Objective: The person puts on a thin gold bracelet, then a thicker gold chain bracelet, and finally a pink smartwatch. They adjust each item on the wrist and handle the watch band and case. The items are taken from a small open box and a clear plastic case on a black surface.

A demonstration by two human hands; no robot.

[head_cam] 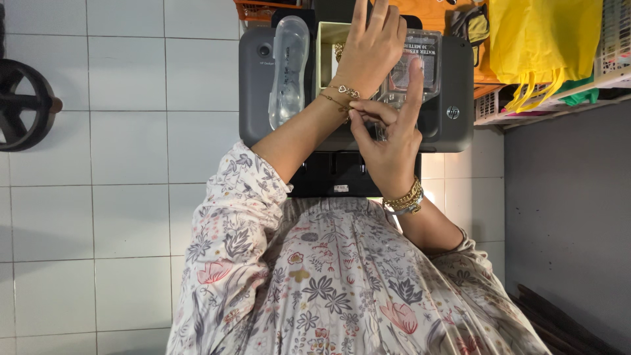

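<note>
My left hand (pixel 371 46) is raised over a grey printer (pixel 453 112), fingers stretched out and holding nothing. A thin gold bracelet (pixel 342 92) with small heart-shaped links lies around its wrist. My right hand (pixel 388 141) pinches the bracelet at the wrist's underside between thumb and middle fingers, with the index finger pointing up. That right wrist wears a watch and gold bangles (pixel 406 199). Both sleeves are of floral cloth.
On the printer lie a clear plastic blister shell (pixel 289 66), a small open box (pixel 325 59) with something gold inside, and a clear plastic case (pixel 420 66). A yellow bag (pixel 545 39) hangs at the upper right. A black wheel (pixel 23 105) is at the left on white tiles.
</note>
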